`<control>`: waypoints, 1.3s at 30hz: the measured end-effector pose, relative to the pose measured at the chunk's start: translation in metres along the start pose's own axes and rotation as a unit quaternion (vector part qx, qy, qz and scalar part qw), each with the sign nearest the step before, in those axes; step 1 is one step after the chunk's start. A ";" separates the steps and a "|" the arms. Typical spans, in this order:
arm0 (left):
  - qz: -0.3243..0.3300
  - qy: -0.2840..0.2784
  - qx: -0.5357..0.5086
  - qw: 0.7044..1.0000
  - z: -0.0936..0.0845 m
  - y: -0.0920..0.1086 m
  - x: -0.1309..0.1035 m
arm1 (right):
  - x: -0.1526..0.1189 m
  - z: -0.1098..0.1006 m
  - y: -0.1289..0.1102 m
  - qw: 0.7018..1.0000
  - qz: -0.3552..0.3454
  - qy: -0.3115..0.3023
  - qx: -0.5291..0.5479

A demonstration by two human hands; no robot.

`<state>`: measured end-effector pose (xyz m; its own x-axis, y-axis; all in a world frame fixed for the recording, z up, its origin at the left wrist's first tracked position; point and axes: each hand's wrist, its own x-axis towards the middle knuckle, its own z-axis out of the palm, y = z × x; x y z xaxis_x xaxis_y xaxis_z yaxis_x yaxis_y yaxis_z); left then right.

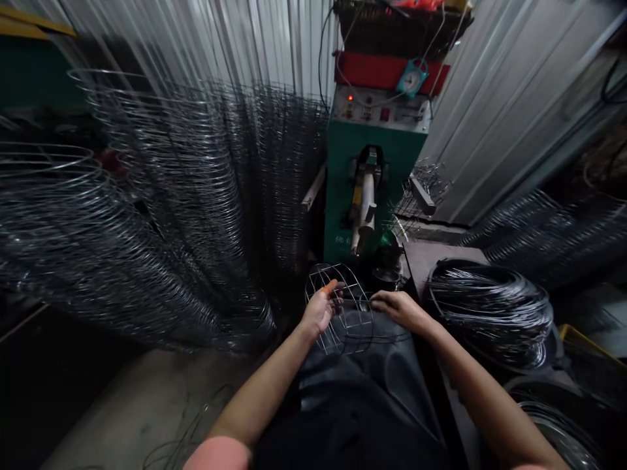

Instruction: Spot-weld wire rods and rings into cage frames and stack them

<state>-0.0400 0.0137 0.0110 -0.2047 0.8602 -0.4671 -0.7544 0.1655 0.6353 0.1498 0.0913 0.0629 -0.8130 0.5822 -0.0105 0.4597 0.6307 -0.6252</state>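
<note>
A round wire frame (360, 322) with crossing wires rests over my lap, in front of the green machine (337, 170). My left hand (323, 310) is closed on the frame's wires, with something orange around a finger. At the frame's right side my right hand (393, 305) has its fingers pinched together on a thin wire piece; its far end is too dark to trace. Below the frame lies a dark apron (362, 405).
Tall stacks of wire rings (191, 163) stand at the left. A metal arm (365, 209) juts from the machine. Coiled wire (490, 313) lies at the right beside a narrow table (435, 254). Loose wires (181, 431) lie on the floor.
</note>
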 end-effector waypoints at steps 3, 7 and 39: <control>0.018 -0.017 0.042 0.999 -0.004 -0.004 -0.002 | 0.010 0.004 -0.006 1.000 0.010 -0.017 -0.022; 0.043 -0.041 0.087 0.994 -0.016 -0.004 -0.002 | 0.014 -0.002 -0.007 0.999 0.005 0.025 -0.047; 0.088 -0.013 0.162 0.983 0.004 0.024 0.058 | 0.056 -0.002 0.107 0.956 0.001 0.279 0.088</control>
<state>-0.0671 0.0696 0.0016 -0.2948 0.9006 -0.3194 -0.4694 0.1547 0.8694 0.1542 0.1925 -0.0035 -0.4723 0.7971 0.3763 0.3532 0.5623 -0.7477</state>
